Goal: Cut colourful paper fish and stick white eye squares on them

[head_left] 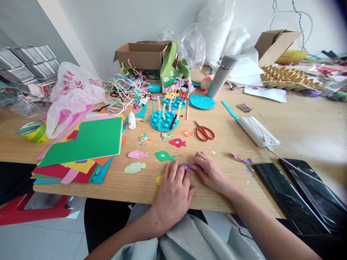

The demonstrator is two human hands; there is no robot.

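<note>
Where both hands meet near the front edge of the wooden table [298, 122], a small purple paper cutout [185, 166] lies flat on the wood. The left hand [173, 193] rests spread and palm-down, its fingertips at the piece's near side, partly covering a yellow cutout [159, 179]. The right hand [210, 171] has its fingers drawn together, pinching or pressing the purple piece at its right end; which of the two I cannot tell. Such paper looks feather-light, limp and easily creased or torn, so it is probably best taken by an edge with two fingertips. Just beyond lie a green fish [165, 156], a pink fish [138, 154] and a red fish [178, 142], then red-handled scissors [204, 132]. Farther left, a white plastic bag [72, 90] carries red characters, too crumpled to read.
</note>
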